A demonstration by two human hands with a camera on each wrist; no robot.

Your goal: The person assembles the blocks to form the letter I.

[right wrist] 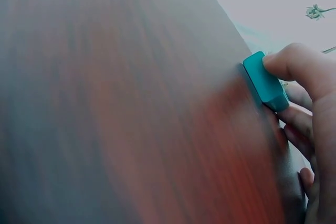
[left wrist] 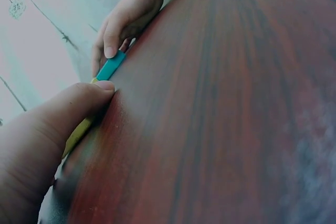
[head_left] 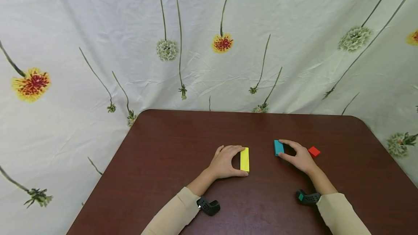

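The left hand (head_left: 225, 162) grips a long yellow block (head_left: 244, 159) by its two ends, thumb at the near end and fingers at the far end. To the right, the right hand (head_left: 298, 157) pinches a shorter blue block (head_left: 279, 148) between thumb and fingers. A gap of bare tabletop separates the two blocks in the head view. In the right wrist view the blue block (right wrist: 265, 81) appears tilted, with the thumb on its face. The left thumb partly hides the yellow block (left wrist: 79, 136) in the left wrist view.
A small red block (head_left: 314, 151) lies just right of the right hand. The dark reddish-brown table (head_left: 183, 130) ends at a rounded far edge, with a white flower-print cloth (head_left: 196, 64) hanging behind it. Each wrist wears a black band (head_left: 209, 206).
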